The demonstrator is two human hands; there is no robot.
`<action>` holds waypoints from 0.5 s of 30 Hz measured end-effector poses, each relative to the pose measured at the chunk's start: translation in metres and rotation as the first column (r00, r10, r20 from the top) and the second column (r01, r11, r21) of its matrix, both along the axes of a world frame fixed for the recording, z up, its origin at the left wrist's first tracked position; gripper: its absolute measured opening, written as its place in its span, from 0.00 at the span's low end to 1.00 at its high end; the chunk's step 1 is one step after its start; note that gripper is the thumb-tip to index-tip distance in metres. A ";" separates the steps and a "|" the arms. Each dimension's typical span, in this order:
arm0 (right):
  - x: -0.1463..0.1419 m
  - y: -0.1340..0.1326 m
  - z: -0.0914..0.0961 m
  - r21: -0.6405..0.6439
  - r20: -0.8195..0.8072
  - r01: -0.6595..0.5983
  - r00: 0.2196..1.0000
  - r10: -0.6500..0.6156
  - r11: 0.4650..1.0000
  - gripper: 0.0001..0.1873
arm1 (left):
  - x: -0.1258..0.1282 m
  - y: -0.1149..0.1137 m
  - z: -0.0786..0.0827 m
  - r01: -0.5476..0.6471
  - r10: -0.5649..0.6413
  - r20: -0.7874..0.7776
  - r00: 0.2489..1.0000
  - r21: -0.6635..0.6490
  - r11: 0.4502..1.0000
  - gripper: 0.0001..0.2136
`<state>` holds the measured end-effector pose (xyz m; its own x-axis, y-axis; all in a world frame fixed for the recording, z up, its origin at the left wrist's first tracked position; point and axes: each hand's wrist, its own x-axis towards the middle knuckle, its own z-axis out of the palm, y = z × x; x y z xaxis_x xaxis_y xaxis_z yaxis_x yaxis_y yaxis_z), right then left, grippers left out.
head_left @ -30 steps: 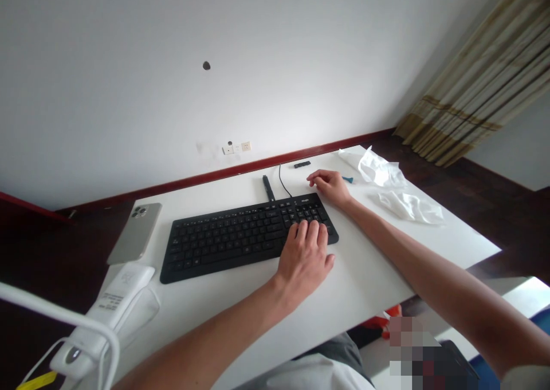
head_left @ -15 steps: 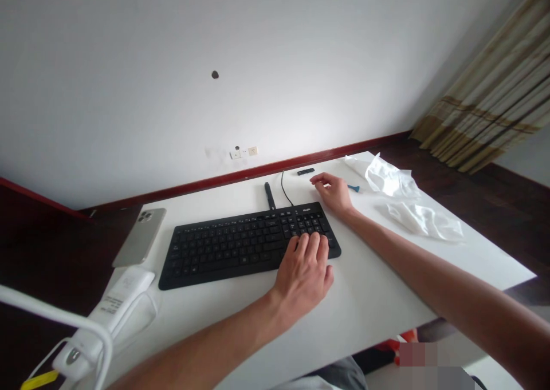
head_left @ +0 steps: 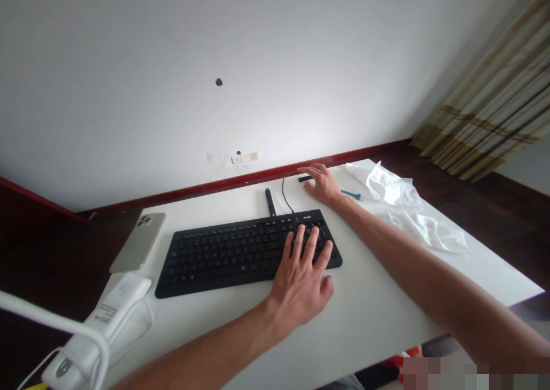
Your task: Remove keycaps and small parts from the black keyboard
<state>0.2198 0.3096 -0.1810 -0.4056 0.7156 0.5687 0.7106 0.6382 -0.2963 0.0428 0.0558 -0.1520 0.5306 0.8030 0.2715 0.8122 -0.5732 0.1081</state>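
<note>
My left hand [head_left: 303, 284] lies spread over the number pad at the right end of a black keyboard [head_left: 223, 258], with its fingers apart and nothing held. Beyond the keyboard's far right corner, my right hand [head_left: 323, 185] reaches over a small black strip [head_left: 304, 178]. Its fingers are stretched out and apart above the strip's right part, which they hide; whether they touch it I cannot tell. A blue tool [head_left: 351, 195] sticks out from behind the right hand. Behind the keyboard lie a slim black pen-like stick [head_left: 270, 202] and the keyboard's thin cable [head_left: 286, 195].
Crumpled clear plastic bags [head_left: 395, 189] spread over the right side of the white table [head_left: 369, 310]. On the left are a phone [head_left: 140, 242], camera side up, and a white power strip [head_left: 116, 301] with a thick white cable [head_left: 55, 315]. A wall stands behind.
My left hand has spread its fingers flatter over the number pad. My right hand has moved away from me and slightly left, over the black strip, with its fingers more stretched out.
</note>
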 end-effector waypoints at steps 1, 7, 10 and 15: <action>0.000 0.001 -0.002 -0.007 0.003 0.008 1.000 -0.008 1.000 0.32 | 0.000 0.000 -0.001 -0.006 0.006 0.001 1.000 -0.008 1.000 0.31; -0.006 0.005 -0.009 -0.034 0.034 0.014 0.999 -0.012 0.999 0.30 | 0.000 0.000 -0.004 -0.012 0.011 -0.016 1.000 -0.033 0.999 0.32; -0.006 0.005 -0.009 -0.034 0.020 0.015 1.000 -0.014 0.999 0.27 | 0.000 0.001 -0.004 -0.005 0.004 -0.026 1.000 -0.029 1.000 0.32; -0.006 0.005 -0.010 -0.039 0.004 -0.001 1.000 0.001 0.999 0.29 | 0.000 0.000 -0.003 -0.011 0.010 -0.030 1.000 -0.022 1.000 0.32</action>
